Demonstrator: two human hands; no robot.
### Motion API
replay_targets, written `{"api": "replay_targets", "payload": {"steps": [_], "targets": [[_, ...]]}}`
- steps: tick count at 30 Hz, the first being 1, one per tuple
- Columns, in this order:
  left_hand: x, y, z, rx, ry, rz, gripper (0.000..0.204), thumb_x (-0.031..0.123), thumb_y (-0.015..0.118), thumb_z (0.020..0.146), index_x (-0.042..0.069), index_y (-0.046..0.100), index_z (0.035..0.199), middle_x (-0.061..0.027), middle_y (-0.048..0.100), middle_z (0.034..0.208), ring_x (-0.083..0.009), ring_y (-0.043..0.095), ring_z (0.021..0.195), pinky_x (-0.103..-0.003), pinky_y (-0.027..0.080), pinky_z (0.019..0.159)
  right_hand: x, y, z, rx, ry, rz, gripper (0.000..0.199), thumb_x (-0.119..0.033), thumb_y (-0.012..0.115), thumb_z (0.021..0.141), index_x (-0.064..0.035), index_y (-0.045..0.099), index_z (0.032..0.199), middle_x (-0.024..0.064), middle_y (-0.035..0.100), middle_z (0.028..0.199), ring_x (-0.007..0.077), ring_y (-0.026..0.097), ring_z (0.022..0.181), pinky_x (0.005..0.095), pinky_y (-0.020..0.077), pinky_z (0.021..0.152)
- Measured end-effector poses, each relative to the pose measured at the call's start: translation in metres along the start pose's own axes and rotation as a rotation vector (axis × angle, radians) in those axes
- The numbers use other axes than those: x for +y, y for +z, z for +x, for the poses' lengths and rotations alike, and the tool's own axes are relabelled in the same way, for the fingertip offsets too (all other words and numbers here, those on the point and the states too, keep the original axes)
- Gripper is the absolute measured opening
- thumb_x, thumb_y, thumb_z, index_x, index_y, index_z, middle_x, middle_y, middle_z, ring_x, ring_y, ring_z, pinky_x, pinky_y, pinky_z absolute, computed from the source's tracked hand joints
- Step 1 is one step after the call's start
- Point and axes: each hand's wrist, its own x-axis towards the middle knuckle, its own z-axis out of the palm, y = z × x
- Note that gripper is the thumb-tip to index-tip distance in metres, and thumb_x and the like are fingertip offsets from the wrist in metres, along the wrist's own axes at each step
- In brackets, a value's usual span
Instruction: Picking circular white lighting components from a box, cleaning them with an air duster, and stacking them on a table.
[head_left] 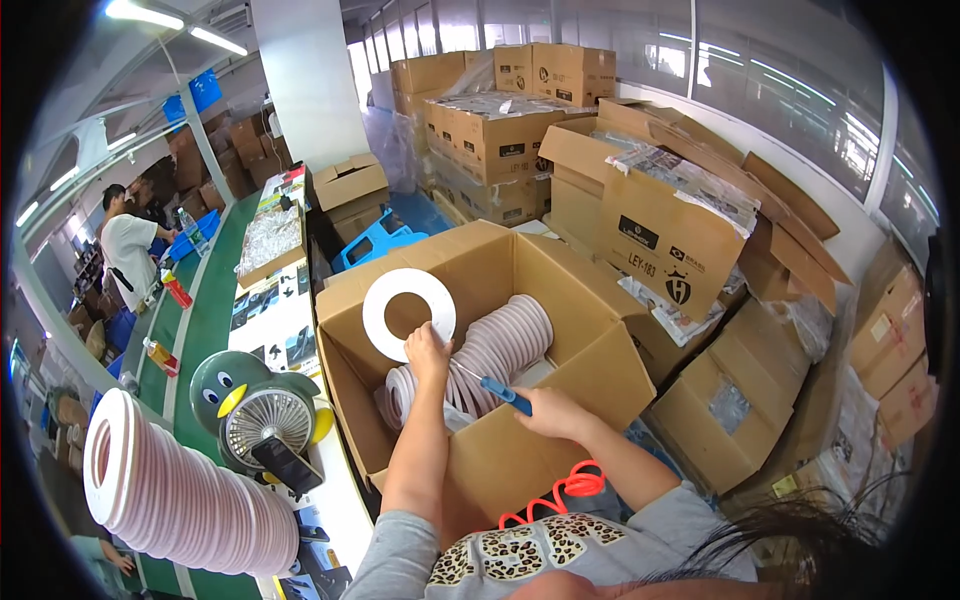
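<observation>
A warehouse floor crowded with stacked cartons [640, 215], a white pillar [310, 80] behind, and a long bench [200, 330] with a green belt running off to the left, where another person [128, 250] in a white shirt stands at work. Centre: an open box [580, 370] holding a row of pale rings [500, 350] packed on edge. The left hand [428, 350] is closed on the lower rim of a single white ring [408, 314] — a flat disc with a round hole — held upright above the box, just over the left end of the packed row. The right hand [548, 410] is clenched around a blue-handled tool [500, 392], its thin metal tip pointing left towards the rings; a red coiled hose [560, 495] hangs below the forearm against the near wall of the box. At lower left — on the bench — a long stack of rings [180, 490] lies on its side beside a small penguin-shaped fan [262, 412].
</observation>
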Motion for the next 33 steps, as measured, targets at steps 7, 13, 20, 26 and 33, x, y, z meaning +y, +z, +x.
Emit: {"api": "replay_targets", "payload": {"steps": [7, 13, 20, 26, 33], "targets": [[0.002, 0.001, 0.001, -0.063, 0.104, -0.005, 0.057, 0.019, 0.078, 0.055, 0.003, 0.054, 0.104, -0.0117, 0.058, 0.094, -0.0281, 0.052, 0.094, -0.039, 0.038, 0.086, 0.007, 0.005, 0.020, 0.268, 0.007, 0.052, 0.042, -0.014, 0.054, 0.077, -0.0090, 0.050, 0.118, 0.0246, 0.060, 0.089, 0.0402, 0.058, 0.082, 0.0466, 0.0468, 0.072], [0.020, -0.002, 0.001, -0.107, 0.198, -0.025, 0.056, 0.016, 0.076, 0.057, 0.003, 0.053, 0.106, -0.0120, 0.057, 0.096, -0.0286, 0.052, 0.095, -0.039, 0.036, 0.089, 0.021, 0.005, 0.029, 0.344, -0.046, 0.025, 0.043, -0.017, 0.057, 0.076, -0.0068, 0.050, 0.118, 0.0241, 0.061, 0.088, 0.0406, 0.058, 0.080, 0.0473, 0.0471, 0.072], [0.044, -0.008, -0.006, -0.151, 0.445, -0.051, 0.053, 0.017, 0.075, 0.058, 0.003, 0.053, 0.105, -0.0124, 0.058, 0.098, -0.0289, 0.052, 0.097, -0.039, 0.037, 0.088, 0.022, -0.014, 0.022, 0.439, 0.013, 0.057, 0.037, -0.018, 0.058, 0.076, -0.0044, 0.053, 0.111, 0.0244, 0.061, 0.085, 0.0421, 0.057, 0.083, 0.0472, 0.0468, 0.072], [0.042, -0.012, 0.000, -0.189, 0.436, -0.004, 0.054, 0.017, 0.076, 0.056, 0.003, 0.053, 0.102, -0.0117, 0.058, 0.094, -0.0286, 0.052, 0.095, -0.038, 0.039, 0.085, 0.055, -0.009, 0.016, 0.521, 0.087, 0.169, 0.030, -0.018, 0.062, 0.075, -0.0012, 0.055, 0.098, 0.0216, 0.061, 0.077, 0.0389, 0.059, 0.074, 0.0430, 0.0466, 0.064], [0.099, -0.120, 0.078, -0.147, 0.285, 0.067, 0.055, 0.022, 0.075, 0.060, 0.001, 0.051, 0.106, -0.0166, 0.056, 0.097, -0.0325, 0.051, 0.097, -0.041, 0.039, 0.085, 0.078, -0.004, -0.015, 0.524, 0.093, 0.419, 0.026, -0.019, 0.066, 0.075, 0.0019, 0.054, 0.085, 0.0117, 0.057, 0.067, 0.0255, 0.058, 0.062, 0.0373, 0.0449, 0.060]]}}
